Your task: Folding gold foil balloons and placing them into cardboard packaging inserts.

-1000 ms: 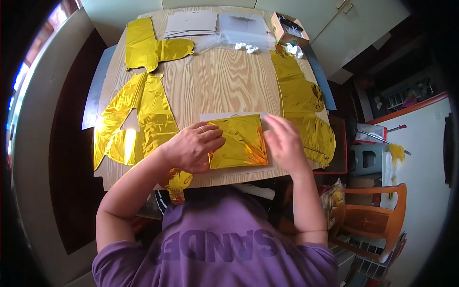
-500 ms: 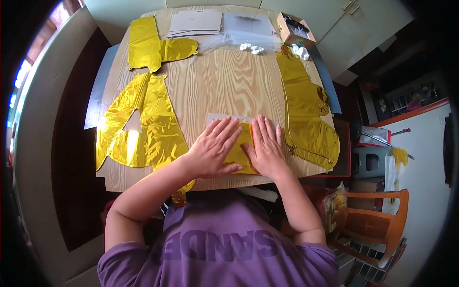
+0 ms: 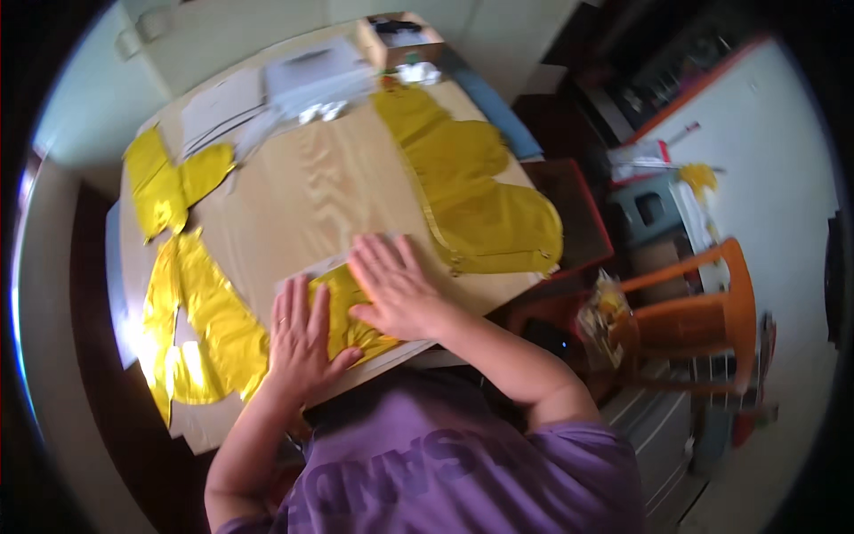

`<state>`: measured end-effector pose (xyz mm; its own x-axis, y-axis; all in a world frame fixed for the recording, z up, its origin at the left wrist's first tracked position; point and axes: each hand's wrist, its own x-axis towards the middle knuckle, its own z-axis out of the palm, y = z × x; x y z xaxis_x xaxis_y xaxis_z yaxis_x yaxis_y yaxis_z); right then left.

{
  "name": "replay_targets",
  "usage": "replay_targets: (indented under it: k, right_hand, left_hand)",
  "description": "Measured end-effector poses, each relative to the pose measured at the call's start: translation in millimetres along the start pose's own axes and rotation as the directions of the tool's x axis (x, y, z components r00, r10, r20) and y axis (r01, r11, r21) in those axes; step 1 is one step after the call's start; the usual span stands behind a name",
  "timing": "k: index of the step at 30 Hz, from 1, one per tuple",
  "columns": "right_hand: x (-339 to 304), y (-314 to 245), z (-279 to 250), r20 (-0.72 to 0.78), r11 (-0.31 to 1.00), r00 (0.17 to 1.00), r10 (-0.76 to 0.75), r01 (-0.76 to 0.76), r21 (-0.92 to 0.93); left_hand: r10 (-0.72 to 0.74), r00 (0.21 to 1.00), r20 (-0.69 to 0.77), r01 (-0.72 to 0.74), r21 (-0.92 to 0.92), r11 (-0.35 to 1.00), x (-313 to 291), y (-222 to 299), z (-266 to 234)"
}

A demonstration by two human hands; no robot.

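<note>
A folded piece of gold foil [image 3: 343,307] lies at the near edge of the table, on top of a pale flat sheet whose border peeks out around it. My left hand [image 3: 304,338] presses flat along the foil's left side, fingers stretched forward and the thumb pointing right. On the other side, my right hand [image 3: 396,292] rests palm down with its fingers spread, covering the right part of the foil. Just left of my left hand spreads a flat gold foil balloon [image 3: 213,307] with a gap in its middle.
Another flat gold foil balloon [image 3: 169,184] lies far left, and a large one [image 3: 467,191] on the right. Grey cards [image 3: 222,109], clear plastic sleeves [image 3: 316,78], white scraps [image 3: 323,111] and a wooden box [image 3: 400,44] line the back. A wooden chair [image 3: 685,311] stands right.
The view has turned, so the table now appears tilted. Both hands stay on the folded foil; my right hand now sits farther forward than my left, and they are slightly farther apart.
</note>
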<state>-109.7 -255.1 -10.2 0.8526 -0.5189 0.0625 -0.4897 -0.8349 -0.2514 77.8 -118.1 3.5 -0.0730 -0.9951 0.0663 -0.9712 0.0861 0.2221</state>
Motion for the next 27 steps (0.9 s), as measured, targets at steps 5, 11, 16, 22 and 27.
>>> replay_targets:
  k: [5,11,16,22,27]
  right_hand:
    - [3,7,5,-0.023,0.998,0.999,-0.033,0.034,0.049]
    - [-3,0,-3,0.008,1.000,1.000,0.012,-0.012,0.007]
    - [5,-11,-24,0.082,1.000,0.997,-0.002,0.003,-0.011]
    - [7,10,-21,0.059,0.975,0.998,0.031,-0.044,0.217]
    - [47,19,-57,0.041,0.858,0.989,0.141,-0.142,0.493]
  left_hand:
    - [-0.035,0.999,0.036,0.033,0.067,0.997,-1,12,-6]
    - [-0.059,0.998,0.030,0.059,0.016,0.998,-3,11,-6]
    - [-0.096,0.995,0.039,0.096,0.010,0.995,-10,7,-9]
    - [-0.049,0.996,-0.075,0.047,-0.028,0.999,-8,-4,2]
    - [-0.137,0.979,-0.150,0.090,-0.282,0.955,-12,-15,-6]
